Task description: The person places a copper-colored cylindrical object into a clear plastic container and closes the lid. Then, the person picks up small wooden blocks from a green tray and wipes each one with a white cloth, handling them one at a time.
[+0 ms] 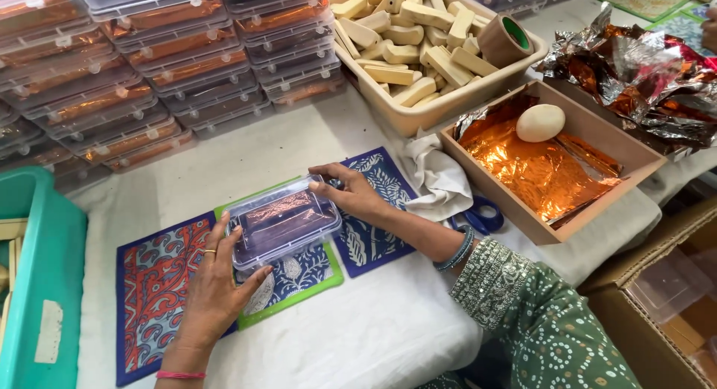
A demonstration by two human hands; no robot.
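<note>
Left hand [216,292] and right hand [351,195] grip clear box [282,221] pinched endwise, contents blurred

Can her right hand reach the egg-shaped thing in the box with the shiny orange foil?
Probably yes. The right hand rests on the clear plastic box, and the pale egg-shaped object lies uncovered in the open foil tray just beyond, only a white cloth lying between.

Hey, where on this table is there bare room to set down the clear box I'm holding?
Bare white cloth lies in front of the patterned mats, and more between the stacked clear boxes and the mats. Crowded: right side, with the foil tray, bin of wooden pieces, rag and scissors.
</note>
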